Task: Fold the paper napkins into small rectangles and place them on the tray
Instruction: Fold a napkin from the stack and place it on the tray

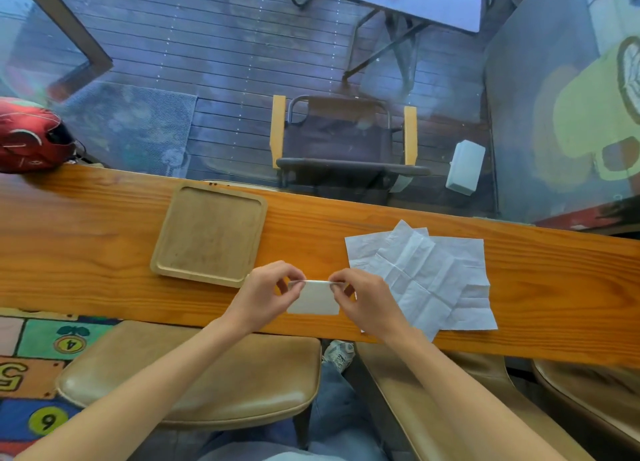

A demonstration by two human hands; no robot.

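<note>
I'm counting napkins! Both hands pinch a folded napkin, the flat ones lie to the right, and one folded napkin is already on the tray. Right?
Not quite. In the head view the tray holds nothing. Left hand and right hand pinch the folded napkin; flat napkins lie right.

The only readable marks are numbers on the colourful play mat [38,363] on the floor at lower left; a "4" sits upside down in a yellow circle [70,344] on a green square; a large yellow "5" [12,377] lies on an orange-brown square, turned sideways and partly cut by the frame edge; a "6" or "9", since it cannot be told which way up it stands, sits in a yellow-green circle [47,421] on a blue square; small dark marks at the far edge of the tray [207,233] are too small to read.
</note>
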